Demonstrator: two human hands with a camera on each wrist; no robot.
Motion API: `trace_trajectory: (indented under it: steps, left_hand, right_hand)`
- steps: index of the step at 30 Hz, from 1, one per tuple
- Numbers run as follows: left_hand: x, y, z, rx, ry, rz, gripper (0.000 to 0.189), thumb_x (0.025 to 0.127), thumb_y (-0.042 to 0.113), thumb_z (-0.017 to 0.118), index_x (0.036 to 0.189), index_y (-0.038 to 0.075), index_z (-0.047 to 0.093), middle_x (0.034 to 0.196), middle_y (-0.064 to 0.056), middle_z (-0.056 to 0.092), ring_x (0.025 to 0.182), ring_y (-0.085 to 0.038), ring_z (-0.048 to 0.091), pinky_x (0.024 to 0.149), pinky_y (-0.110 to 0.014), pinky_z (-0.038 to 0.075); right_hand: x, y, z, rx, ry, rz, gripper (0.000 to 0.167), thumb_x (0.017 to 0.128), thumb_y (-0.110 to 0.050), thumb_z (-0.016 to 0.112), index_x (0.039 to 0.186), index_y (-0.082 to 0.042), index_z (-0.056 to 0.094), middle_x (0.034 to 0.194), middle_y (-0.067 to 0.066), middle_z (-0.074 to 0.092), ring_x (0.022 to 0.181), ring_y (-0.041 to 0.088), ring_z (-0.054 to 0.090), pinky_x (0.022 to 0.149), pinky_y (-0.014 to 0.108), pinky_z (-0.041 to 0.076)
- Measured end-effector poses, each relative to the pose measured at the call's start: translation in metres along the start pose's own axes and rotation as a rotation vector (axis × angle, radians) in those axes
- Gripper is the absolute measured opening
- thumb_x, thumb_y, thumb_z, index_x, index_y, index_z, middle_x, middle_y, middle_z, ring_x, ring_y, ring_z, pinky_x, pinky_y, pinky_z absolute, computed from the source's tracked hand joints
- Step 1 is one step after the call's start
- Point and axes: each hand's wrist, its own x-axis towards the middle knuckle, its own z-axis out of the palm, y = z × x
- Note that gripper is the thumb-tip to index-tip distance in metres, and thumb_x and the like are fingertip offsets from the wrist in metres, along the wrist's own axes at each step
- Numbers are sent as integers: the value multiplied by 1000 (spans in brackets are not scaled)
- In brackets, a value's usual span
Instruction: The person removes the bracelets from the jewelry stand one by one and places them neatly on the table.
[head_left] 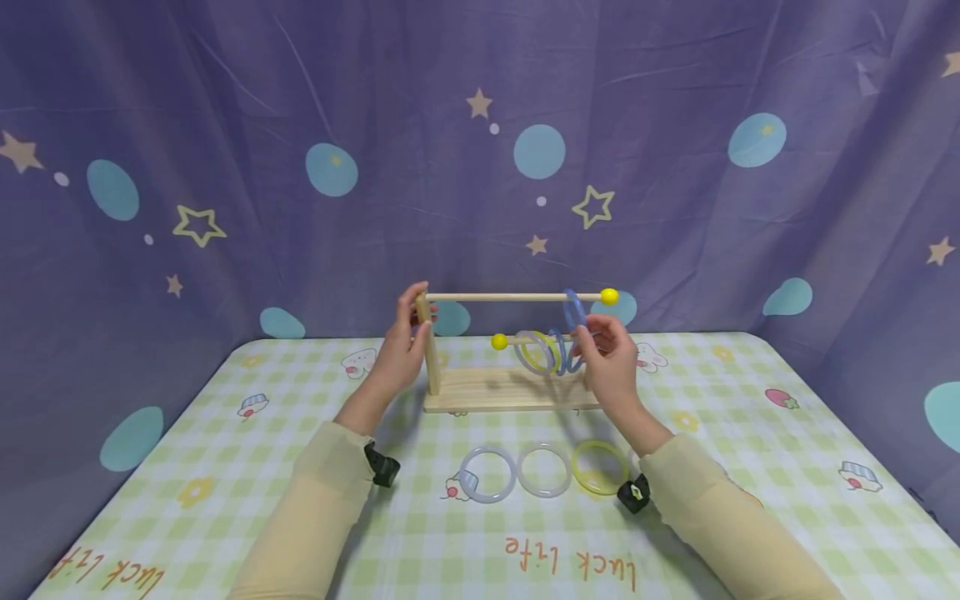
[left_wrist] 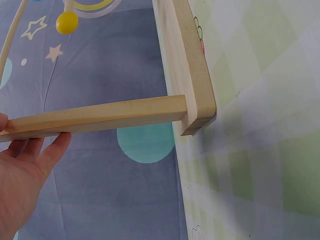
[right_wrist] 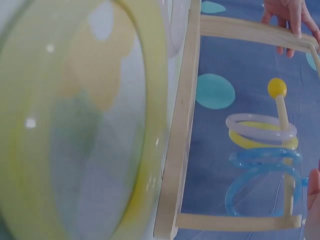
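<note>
A wooden rack has a flat base [head_left: 495, 405], an upright left post [head_left: 432, 367] and two rods. My left hand [head_left: 401, 350] grips the top of that post, thumb on the near side and fingers behind. At the right, my right hand [head_left: 611, 358] pinches a blue ring [head_left: 574, 308] whose top overlaps the upper rod [head_left: 495, 297], close to its yellow end ball [head_left: 609, 297]. On the lower rod hang a lilac ring [right_wrist: 230, 123], a yellow ring [right_wrist: 239, 142] and blue rings [right_wrist: 234, 159]. Only a bit of my right hand shows in the right wrist view.
In front of the rack, a pale blue ring [head_left: 489, 499], a whitish ring [head_left: 521, 469] and a yellow ring [head_left: 577, 467] lie in a row on the checked tablecloth [head_left: 300, 500]. Another ring is partly hidden under the right wrist. A purple curtain [head_left: 420, 167] hangs behind the table.
</note>
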Motion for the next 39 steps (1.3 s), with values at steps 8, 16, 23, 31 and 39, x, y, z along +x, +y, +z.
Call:
trace_trajectory:
  steps: [8, 16, 23, 31, 39]
  left_hand:
    - [0, 0, -1, 4, -7, -12, 52, 102, -3, 39, 147, 16, 20, 126, -24, 53, 115, -38, 54, 91, -50, 50]
    - [0, 0, -1, 0, 0, -20, 52, 102, -4, 39, 147, 14, 21, 126, -24, 53, 115, -38, 54, 92, -49, 50]
    - [0, 1, 0, -2, 2, -16, 53, 102, -4, 39, 147, 18, 21, 126, -25, 53, 115, -39, 54, 92, -49, 50]
    - [-1, 1, 0, -1, -2, -15, 52, 102, -3, 39, 147, 16, 20, 126, -26, 52, 116, -39, 53, 91, -50, 50]
    - [-1, 1, 0, -4, -1, -32, 53, 103, -3, 39, 147, 19, 21, 127, -25, 53, 117, -39, 53, 90, -50, 51]
  right_hand:
    - [6, 21, -15, 32, 51, 5, 20, 94, 5, 59, 108, 19, 52, 83, 4, 65, 59, 10, 61, 57, 22, 55]
    - [8, 26, -21, 71, 84, -29, 11, 94, 4, 59, 102, 11, 55, 80, 2, 66, 59, 11, 62, 56, 20, 54]
    - [9, 27, -25, 60, 100, -31, 21, 95, 4, 58, 106, 20, 50, 79, 0, 66, 58, 8, 62, 55, 19, 54]
    - [10, 20, -27, 85, 120, -35, 6, 93, 12, 55, 99, 14, 55, 80, 9, 66, 56, 9, 62, 55, 19, 54]
    - [13, 25, -31, 78, 148, -63, 19, 95, 5, 56, 104, 20, 50, 79, 4, 66, 57, 8, 62, 57, 18, 54]
